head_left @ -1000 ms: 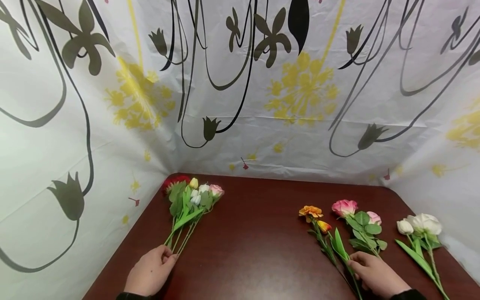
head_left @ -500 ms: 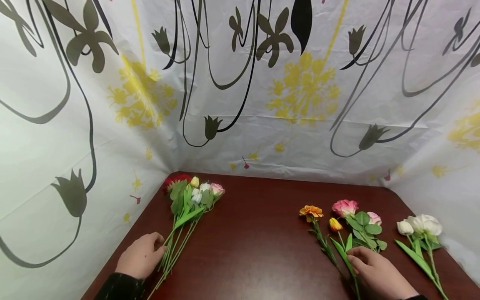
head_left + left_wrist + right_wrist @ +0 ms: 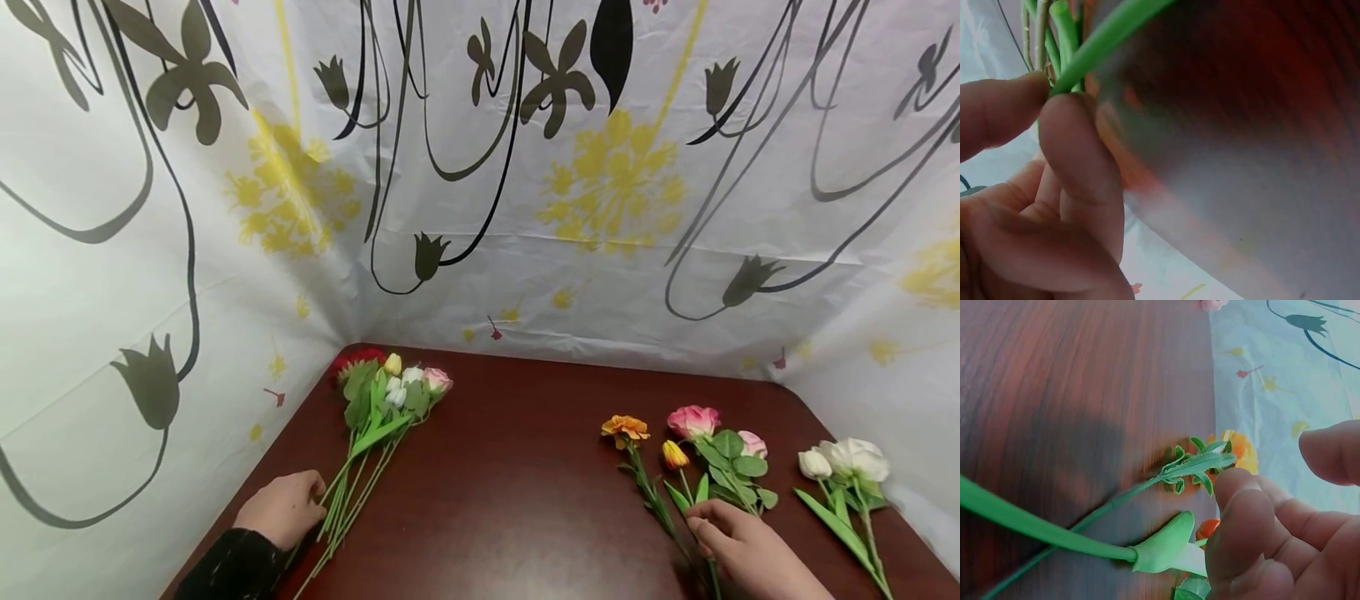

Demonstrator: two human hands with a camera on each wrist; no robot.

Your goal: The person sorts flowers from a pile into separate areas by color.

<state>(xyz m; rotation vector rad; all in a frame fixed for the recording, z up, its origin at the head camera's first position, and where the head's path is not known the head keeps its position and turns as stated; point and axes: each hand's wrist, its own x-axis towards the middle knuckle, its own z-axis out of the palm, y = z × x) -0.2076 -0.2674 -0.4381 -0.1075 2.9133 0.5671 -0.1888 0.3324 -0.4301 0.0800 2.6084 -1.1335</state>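
Pinched tight between the fingertips of the left hand (image 3: 281,508) is a green stem (image 3: 1110,37), with hardly any gap. That hand is low on the left side, by the stem ends of a bunch (image 3: 352,479). Its dark sleeve (image 3: 236,562) shows too. The right hand (image 3: 750,542) is looser, with a wide gap between its thumb and fingers in the right wrist view. It is right by a yellow and orange tulip (image 3: 674,454) and hides part of the tulip's leaf; I can't tell if it touches it.

All these flowers lie on a shiny red-brown table (image 3: 487,483) with rounded back corners. White sheets (image 3: 480,200) stand up around it, printed with big yellow puffs, grey tulips and long curly lines.

Over in the left bunch, the tops point to the back corner: a red flower (image 3: 363,357), a yellow bud (image 3: 393,363), white blooms (image 3: 396,392) and a pink rose (image 3: 437,381). An orange flower (image 3: 625,429) is just left of the tulip. Pink roses (image 3: 693,422) lie just behind the right hand. White flowers (image 3: 855,460) are farthest right.
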